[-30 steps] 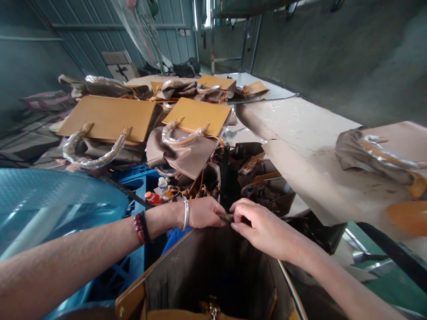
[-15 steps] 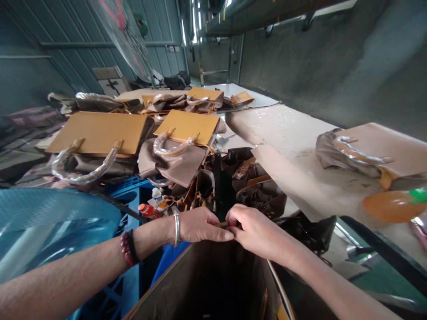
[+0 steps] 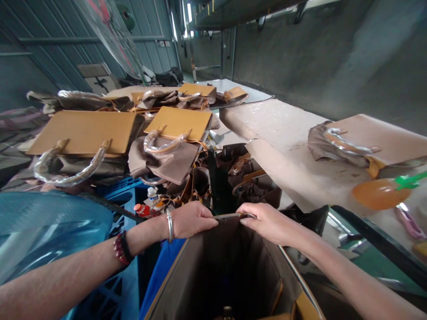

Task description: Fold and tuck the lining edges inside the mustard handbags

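Note:
Directly below me a dark brown handbag [image 3: 213, 266] gapes upward, its dim inside showing between tan-edged sides. My left hand [image 3: 193, 219] pinches the bag's far rim, thumb on the inner side. A short way to the right, my right hand [image 3: 263, 221] grips the same rim with curled fingers. A stretch of the edge runs bare between the two hands. A small metal piece shows low inside the bag near the bottom of the view.
Finished-looking handbags [image 3: 83, 131] with wrapped handles lie on the left. Another handbag [image 3: 376, 138] rests on the papered table [image 3: 273, 120], near an orange bottle [image 3: 380, 194]. A blue crate [image 3: 128, 284] and a large water jug [image 3: 53, 231] stand left; an orange-capped bottle [image 3: 142, 210] is close to my left wrist.
My hands have moved apart along the rim, the right one shifting rightward. More of the bag's inside shows, and the view has turned slightly right.

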Motion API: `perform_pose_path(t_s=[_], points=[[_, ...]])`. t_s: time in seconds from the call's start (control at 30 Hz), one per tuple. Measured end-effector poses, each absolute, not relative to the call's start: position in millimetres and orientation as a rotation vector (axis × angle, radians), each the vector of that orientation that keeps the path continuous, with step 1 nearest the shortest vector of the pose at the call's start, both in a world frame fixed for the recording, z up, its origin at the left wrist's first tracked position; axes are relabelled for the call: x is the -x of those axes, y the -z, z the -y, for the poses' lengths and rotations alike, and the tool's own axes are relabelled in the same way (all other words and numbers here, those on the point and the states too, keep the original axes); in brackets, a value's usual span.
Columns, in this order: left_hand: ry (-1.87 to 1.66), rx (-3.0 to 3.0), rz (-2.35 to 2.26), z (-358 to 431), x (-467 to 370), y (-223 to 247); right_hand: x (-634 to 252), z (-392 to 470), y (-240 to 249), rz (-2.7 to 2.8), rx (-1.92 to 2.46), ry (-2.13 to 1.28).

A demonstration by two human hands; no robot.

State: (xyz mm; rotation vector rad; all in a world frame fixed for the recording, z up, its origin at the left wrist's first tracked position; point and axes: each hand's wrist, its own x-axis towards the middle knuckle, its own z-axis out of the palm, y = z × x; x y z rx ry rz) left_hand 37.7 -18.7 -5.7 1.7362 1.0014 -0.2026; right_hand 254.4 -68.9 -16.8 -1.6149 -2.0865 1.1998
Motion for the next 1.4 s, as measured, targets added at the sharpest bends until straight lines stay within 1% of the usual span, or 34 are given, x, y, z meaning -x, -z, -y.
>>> perform_pose_path(t_s=[0.23, 0.4, 0.67, 0.83, 0.9, 1.03, 1.1, 1.23, 1.4], points=[[0.083, -1.839, -1.01, 17.0, -35.0, 10.1, -259.1, 75.6, 14.4, 2.056, 1.494, -1.303], [0.125, -1.845, -0.98, 16.1, -31.8, 10.8, -262.0, 77.0, 19.0, 2.007, 1.392, -1.462], [0.09, -1.666, -0.962, 25.9, -35.0, 9.2, -270.2, 75.7, 23.1, 1.923, 1.262, -1.684], [0.081, -1.644, -1.06, 33.9, -42.0, 1.4, -274.3, 77.0, 9.7, 1.928, 1.233, -1.746], [0.093, -1.666, -1.094, 35.7, -45.0, -2.6, -270.7, 75.4, 2.7, 2.0, 1.277, -1.7], [0.095, -1.655, -1.106, 37.6, -49.2, -6.9, -260.9, 72.0, -0.5, 2.25, 1.456, -1.38], [0.088, -1.618, -1.082, 38.3, -50.0, -7.0, -259.2, 72.4, 3.0, 2.29, 1.487, -1.297], [0.06, -1.572, -1.022, 39.0, -50.9, -5.9, -263.9, 74.7, 8.9, 2.298, 1.417, -1.324], [0.05, -1.559, -1.026, 39.0, -52.6, -6.3, -266.6, 68.7, 2.6, 2.356, 1.454, -1.308]])
